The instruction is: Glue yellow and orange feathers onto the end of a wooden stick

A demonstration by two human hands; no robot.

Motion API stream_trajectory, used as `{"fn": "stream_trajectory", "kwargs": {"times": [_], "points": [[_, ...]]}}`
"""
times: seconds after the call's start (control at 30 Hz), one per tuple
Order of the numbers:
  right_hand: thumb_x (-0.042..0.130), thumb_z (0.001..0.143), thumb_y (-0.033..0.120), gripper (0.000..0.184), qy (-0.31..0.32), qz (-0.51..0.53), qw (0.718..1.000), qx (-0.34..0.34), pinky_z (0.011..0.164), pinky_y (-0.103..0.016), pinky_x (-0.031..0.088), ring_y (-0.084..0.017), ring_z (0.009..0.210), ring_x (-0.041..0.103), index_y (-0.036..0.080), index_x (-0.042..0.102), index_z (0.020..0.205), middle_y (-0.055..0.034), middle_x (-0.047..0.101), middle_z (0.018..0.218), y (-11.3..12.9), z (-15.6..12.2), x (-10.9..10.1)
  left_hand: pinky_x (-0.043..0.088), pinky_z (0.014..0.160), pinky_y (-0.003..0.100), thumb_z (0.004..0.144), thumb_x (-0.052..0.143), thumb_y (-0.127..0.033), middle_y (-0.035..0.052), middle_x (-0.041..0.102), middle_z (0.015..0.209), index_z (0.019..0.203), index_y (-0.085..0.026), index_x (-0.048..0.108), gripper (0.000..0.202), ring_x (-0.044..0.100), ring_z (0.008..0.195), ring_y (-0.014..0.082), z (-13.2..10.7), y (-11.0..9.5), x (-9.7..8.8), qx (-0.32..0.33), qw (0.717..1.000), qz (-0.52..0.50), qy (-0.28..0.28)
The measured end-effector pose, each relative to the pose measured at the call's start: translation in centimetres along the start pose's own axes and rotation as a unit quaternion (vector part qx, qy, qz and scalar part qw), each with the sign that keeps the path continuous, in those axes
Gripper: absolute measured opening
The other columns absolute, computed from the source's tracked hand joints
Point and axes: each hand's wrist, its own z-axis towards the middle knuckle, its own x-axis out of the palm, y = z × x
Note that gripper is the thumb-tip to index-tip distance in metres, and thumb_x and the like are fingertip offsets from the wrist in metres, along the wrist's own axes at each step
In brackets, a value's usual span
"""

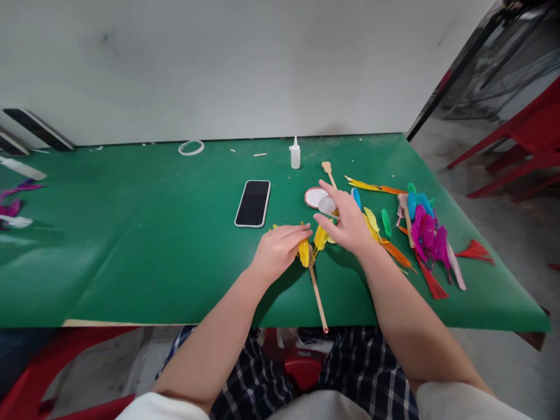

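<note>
In the head view, a green table (161,251) is running across, its far side meeting a pale wall (227,64). Grey floor (490,227) is showing on the right, where a red chair (529,134) is standing.

The near edge is passing just in front of the person's lap, and one wooden stick (318,294) is pointing toward it, its tip just reaching past. The broadest stretch of green is lying left of the phone (252,204); on the right, the feather pile (431,233) is crowding the space toward the slanting side edge.

At the upper end of the stick, yellow feathers (304,252) are sitting between the two hands. The left hand (280,249) is resting over them, its fingers lying close together; whether they are gripping, one cannot tell. The right hand (350,224) is holding its thumb and forefinger wide apart beside a translucent disc (326,205).

One phone, one white bottle (295,156) and one white ring (191,153) are lying or standing beyond, while two red fringes (476,251) are spreading on the right.
</note>
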Motion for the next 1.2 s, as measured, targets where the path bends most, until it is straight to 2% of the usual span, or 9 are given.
{"fn": "stream_trajectory", "kwargs": {"times": [0.17,0.3,0.43,0.6,0.67,0.73,0.87,1.07,1.2], "points": [[0.053,0.075,0.027,0.056,-0.053,0.030,0.998,-0.022,0.079,-0.042,0.043,-0.024,0.089,0.054,0.025,0.040,0.130,-0.0063,0.061,0.100,0.3,-0.1,0.6,0.054,0.078,0.031,0.080,0.050,-0.005,0.0069,0.067,0.102,0.098,-0.015,0.062,0.024,0.064,0.090,0.0166,0.1,-0.1,0.0,0.003,1.000,0.009,0.000],[0.058,0.074,0.030,0.046,-0.090,0.172,0.977,0.084,0.080,-0.041,0.045,-0.022,0.088,0.056,0.025,0.051,0.119,-0.0049,0.061,0.101,0.6,-0.1,1.1,0.054,0.077,0.031,0.081,0.050,-0.008,0.0071,0.067,0.100,0.096,-0.015,0.063,0.021,0.064,0.088,0.0166,0.2,-0.4,-0.2,0.007,1.000,0.021,-0.004],[0.064,0.069,0.033,0.043,-0.065,0.353,0.910,0.206,0.072,-0.037,0.047,-0.016,0.073,0.055,0.026,0.056,0.111,-0.0011,0.060,0.087,1.0,0.2,0.9,0.054,0.076,0.028,0.083,0.051,-0.011,0.0066,0.068,0.101,0.094,-0.016,0.064,0.018,0.065,0.087,0.0150,0.4,-0.7,-0.3,0.025,0.999,0.024,-0.016],[0.070,0.060,0.023,0.054,-0.032,0.571,0.786,0.234,0.078,-0.033,0.047,-0.013,0.073,0.054,0.027,0.055,0.111,0.0032,0.054,0.079,1.4,0.4,0.0,0.053,0.080,0.030,0.081,0.052,-0.009,0.0064,0.066,0.104,0.101,-0.017,0.062,0.024,0.064,0.091,0.0155,0.4,-0.8,-0.5,0.021,0.999,0.021,-0.013],[0.067,0.062,0.030,0.049,-0.026,0.622,0.743,0.247,0.080,-0.033,0.047,-0.013,0.075,0.055,0.025,0.056,0.110,0.0023,0.055,0.081,1.5,0.5,-0.2,0.053,0.080,0.030,0.081,0.052,-0.007,0.0067,0.066,0.104,0.102,-0.016,0.062,0.025,0.064,0.091,0.0157,0.4,-0.9,-0.6,0.018,0.999,0.020,-0.019],[0.059,0.070,0.043,0.045,-0.024,0.639,0.723,0.261,0.080,-0.034,0.048,-0.014,0.075,0.056,0.023,0.055,0.110,0.0008,0.056,0.081,1.5,0.6,-0.3,0.053,0.080,0.029,0.080,0.052,-0.006,0.0074,0.067,0.103,0.101,-0.015,0.062,0.025,0.064,0.091,0.0153,0.5,-1.0,-0.7,0.024,0.999,0.013,-0.027],[0.040,0.078,0.059,0.052,-0.030,0.616,0.739,0.271,0.074,-0.033,0.050,-0.013,0.070,0.057,0.023,0.052,0.115,-0.0006,0.057,0.080,0.9,0.7,-0.1,0.053,0.080,0.027,0.080,0.056,-0.008,0.0088,0.067,0.102,0.100,-0.014,0.062,0.022,0.063,0.091,0.0146,0.7,-1.7,-0.7,0.051,0.998,-0.016,-0.043],[0.059,0.070,0.050,0.053,-0.062,0.550,0.792,0.259,0.070,-0.028,0.048,-0.010,0.063,0.051,0.023,0.052,0.116,0.0020,0.053,0.075,-0.1,0.5,0.4,0.054,0.079,0.028,0.081,0.053,-0.010,0.0089,0.067,0.100,0.097,-0.015,0.063,0.020,0.063,0.091,0.0151,0.5,-2.3,-0.2,0.058,0.997,-0.041,-0.032],[0.059,0.069,0.052,0.050,-0.066,0.555,0.786,0.263,0.067,-0.028,0.048,-0.010,0.062,0.050,0.022,0.057,0.109,0.0014,0.053,0.074,0.0,0.6,0.3,0.054,0.074,0.026,0.082,0.051,-0.009,0.0080,0.067,0.095,0.094,-0.015,0.064,0.019,0.063,0.087,0.0146,0.2,-2.0,0.3,0.048,0.999,-0.014,-0.016]]}}
